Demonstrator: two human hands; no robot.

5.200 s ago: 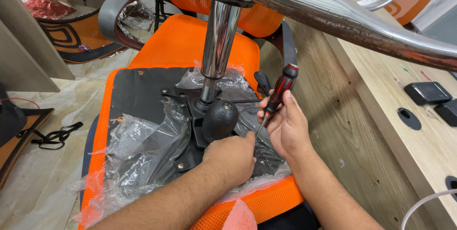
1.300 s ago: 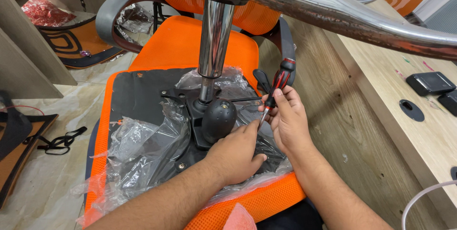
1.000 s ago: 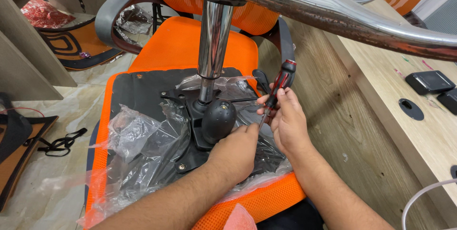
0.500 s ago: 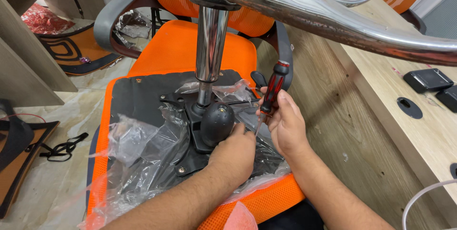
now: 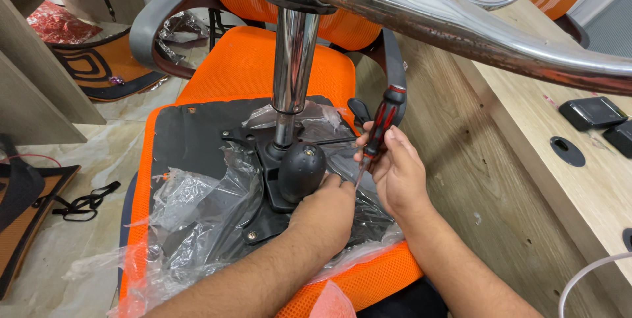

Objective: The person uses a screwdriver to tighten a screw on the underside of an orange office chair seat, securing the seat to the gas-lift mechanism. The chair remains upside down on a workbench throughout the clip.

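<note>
Two hands, right hand (image 5: 399, 176) fingers gripping screwdriver (image 5: 380, 127), left hand (image 5: 324, 211) fingers curled against black knob (image 5: 301, 170)

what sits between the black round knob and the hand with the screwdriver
In the head view, only the left hand's fingertips and crinkled clear plastic wrap lie between the black round knob and right hand.

Screwdriver (image 5: 380, 126) in the right hand (image 5: 395, 173) has a glossy red-and-black plastic grip. By the left hand (image 5: 326, 209): matt, pebbly black plastic knob (image 5: 301, 170), crinkly clear plastic film (image 5: 197, 206), polished chrome column (image 5: 293, 71) above, orange mesh cloth seat (image 5: 253, 61) beyond.
</note>
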